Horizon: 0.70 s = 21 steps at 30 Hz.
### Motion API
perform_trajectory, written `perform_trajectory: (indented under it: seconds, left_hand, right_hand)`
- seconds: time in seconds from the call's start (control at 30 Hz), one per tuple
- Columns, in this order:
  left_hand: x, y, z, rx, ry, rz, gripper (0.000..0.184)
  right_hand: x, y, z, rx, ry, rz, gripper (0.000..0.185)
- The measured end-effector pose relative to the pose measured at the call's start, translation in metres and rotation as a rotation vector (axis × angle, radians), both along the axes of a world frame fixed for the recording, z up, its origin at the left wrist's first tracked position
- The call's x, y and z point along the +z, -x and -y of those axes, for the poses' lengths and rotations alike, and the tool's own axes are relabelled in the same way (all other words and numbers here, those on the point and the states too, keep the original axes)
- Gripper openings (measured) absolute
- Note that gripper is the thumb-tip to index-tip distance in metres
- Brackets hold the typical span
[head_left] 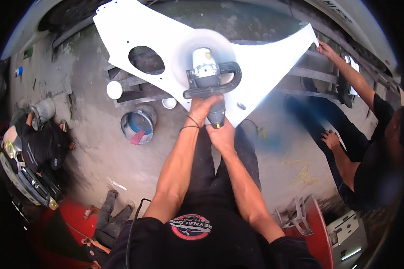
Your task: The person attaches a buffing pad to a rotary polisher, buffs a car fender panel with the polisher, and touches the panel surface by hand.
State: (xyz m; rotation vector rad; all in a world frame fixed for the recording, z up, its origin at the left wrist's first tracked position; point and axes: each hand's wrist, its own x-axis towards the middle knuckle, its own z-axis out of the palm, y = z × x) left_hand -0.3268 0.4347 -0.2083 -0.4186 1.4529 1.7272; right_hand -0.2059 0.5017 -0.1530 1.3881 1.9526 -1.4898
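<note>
The polisher (204, 67) sits over the white panel (265, 58), with the panel's big hole on one side and its narrow end on the other. The left hand (203, 110) is closed round the body just behind the loop handle (231, 80), and the right hand (223, 135) is clamped round the tail end. The pad (179, 54) is a pale blur, so I take it to be spinning.

What worries me is the hole: if the pad drifts that way, its rim could catch the edge and kick the tool. Tilting it or leaning hard in one spot could scorch or mark the surface. The panel bridges a slatted stand (131, 81), and a co-worker (375, 172) steadies the far tip with one hand (325, 47); if that grip slackens, the panel could slide or rock. A black cord (137, 215) passes by the left arm and might snag if it is the tool's.

Most of the left fingers are behind the body, and I can't tell whether one is on a trigger. Nor can I see the pad's face, or whether it lies flat. The panel's top corner reaches the edge of view, and a blue smear blurs the co-worker's legs.
</note>
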Motion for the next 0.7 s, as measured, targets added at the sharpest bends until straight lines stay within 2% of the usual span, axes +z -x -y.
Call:
perform_trajectory:
  seconds: [0.13,0.2,0.27,0.3,0.33,0.4,0.47,0.53,0.57,0.6,0.63,0.67,0.7]
  left_hand:
    - [0.017,-0.023,-0.046,-0.286,0.034,0.004,0.042]
    - [0.006,-0.026,-0.071,-0.305,0.046,0.032,0.042]
    - [0.017,-0.017,-0.096,-0.429,0.072,-0.073,0.052]
    - [-0.003,-0.022,-0.105,-0.449,0.133,-0.065,0.074]
    - [-0.006,-0.016,-0.111,-0.448,0.132,-0.067,0.074]
    - [-0.010,-0.005,-0.119,-0.540,0.205,-0.138,0.091]
    - [-0.009,0.006,-0.114,-0.567,0.236,-0.161,0.090]
    - [-0.006,0.017,-0.100,-0.546,0.242,-0.184,0.091]
    - [-0.001,0.019,-0.089,-0.520,0.237,-0.183,0.079]
    - [0.003,0.020,-0.074,-0.528,0.240,-0.183,0.079]
    - [0.004,0.021,-0.059,-0.521,0.217,-0.163,0.071]
    - [0.006,0.022,-0.046,-0.517,0.194,-0.145,0.062]
    - [0.004,0.021,-0.032,-0.477,0.177,-0.130,0.055]
  right_hand:
    - [-0.007,-0.043,-0.020,-0.121,-0.003,0.003,0.042]
    - [-0.022,-0.055,-0.027,-0.310,0.032,0.030,0.026]
    - [-0.028,-0.053,-0.034,-0.349,0.038,0.004,0.019]
    - [-0.021,-0.044,-0.040,-0.453,0.122,-0.008,0.017]
    - [-0.019,-0.036,-0.045,-0.555,0.207,-0.019,0.015]
    - [-0.017,-0.020,-0.045,-0.540,0.216,-0.038,0.014]
    - [-0.014,-0.001,-0.035,-0.609,0.180,-0.140,0.016]
    - [-0.017,0.008,-0.021,-0.561,0.167,-0.083,0.021]
    - [-0.012,0.013,-0.011,-0.561,0.180,-0.098,0.020]
    - [-0.008,0.016,-0.002,-0.562,0.191,-0.112,0.019]
    - [-0.016,0.012,0.008,-0.539,0.214,-0.113,0.018]
    - [-0.037,0.001,0.021,-0.517,0.235,-0.117,0.018]
    - [-0.068,-0.013,0.040,-0.445,0.125,-0.170,0.018]
